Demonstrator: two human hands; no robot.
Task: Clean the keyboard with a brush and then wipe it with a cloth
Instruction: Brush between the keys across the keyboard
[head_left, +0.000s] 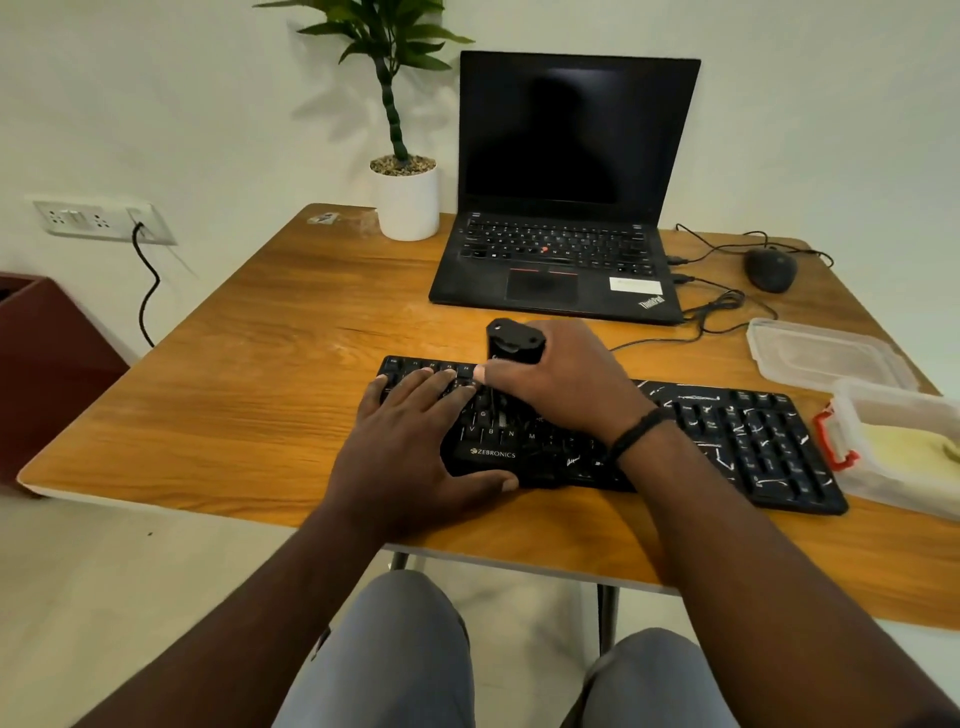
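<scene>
A wooden table (249, 395) carries it all — the keyboard (737, 441) under both hands, a laptop (561, 260) beyond them, a potted plant (408, 202) beyond the left hand (410, 447), mouse (770, 269) and plastic containers (826, 353) past the right hand (556, 384)

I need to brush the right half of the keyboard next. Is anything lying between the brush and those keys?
Nothing visible blocks it. The right hand holds the brush over the middle of the keyboard; only white scraps lie on the right keys.
</scene>
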